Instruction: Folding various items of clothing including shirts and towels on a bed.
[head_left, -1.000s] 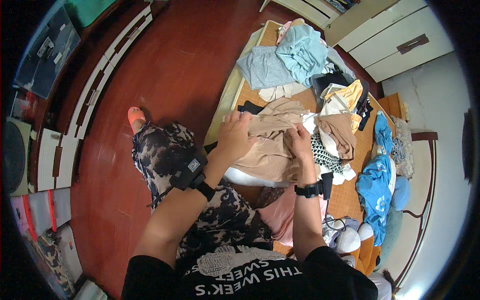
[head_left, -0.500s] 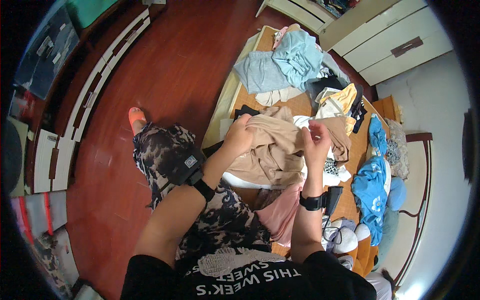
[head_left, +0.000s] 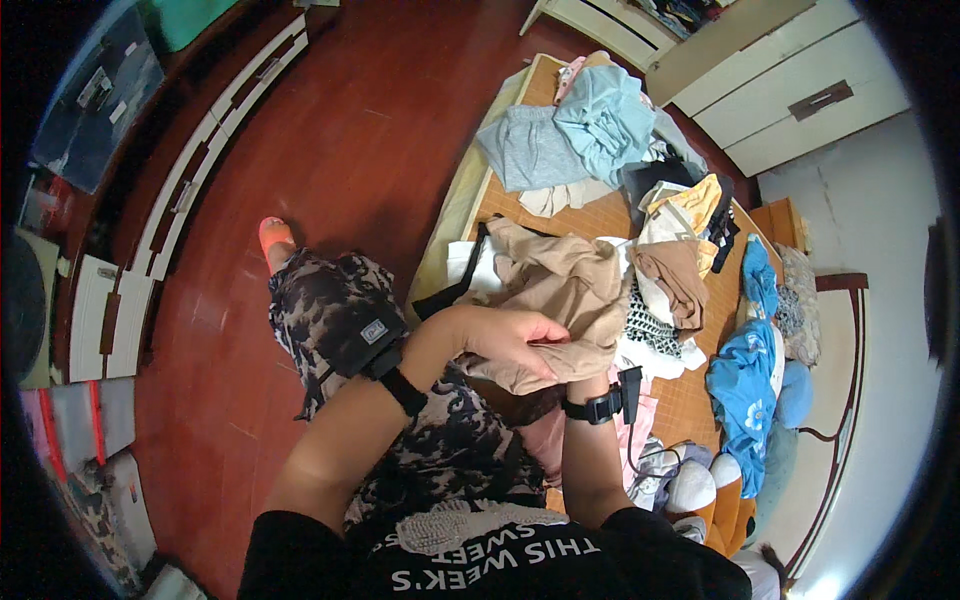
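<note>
A beige garment (head_left: 560, 260) is bunched up in front of me; what kind it is, the folds do not show. My left hand (head_left: 515, 340) is closed on its near edge, with cloth between thumb and fingers. My right hand (head_left: 592, 384) has gone in under the same garment, so its fingers are hidden and only the part by the wrist shows. White cloth (head_left: 480, 268) with a black strip lies beside the garment on the left. Close to its right side are a black-and-white patterned cloth (head_left: 652, 325) and a folded brown garment (head_left: 675, 283).
Light blue clothing (head_left: 605, 120) and grey shorts (head_left: 532, 148) lie at the far end of the woven mat (head_left: 725, 395). Yellow clothing (head_left: 695, 205) sits right of them. Blue clothes (head_left: 740, 385) and plush toys (head_left: 735, 505) line the right side, by a headboard. Drawers (head_left: 185, 190) stand at left.
Both hands have come down toward me. The left moved right along the beige garment's edge; the right slipped beneath the cloth. White cloth with a black strip is uncovered at left.
</note>
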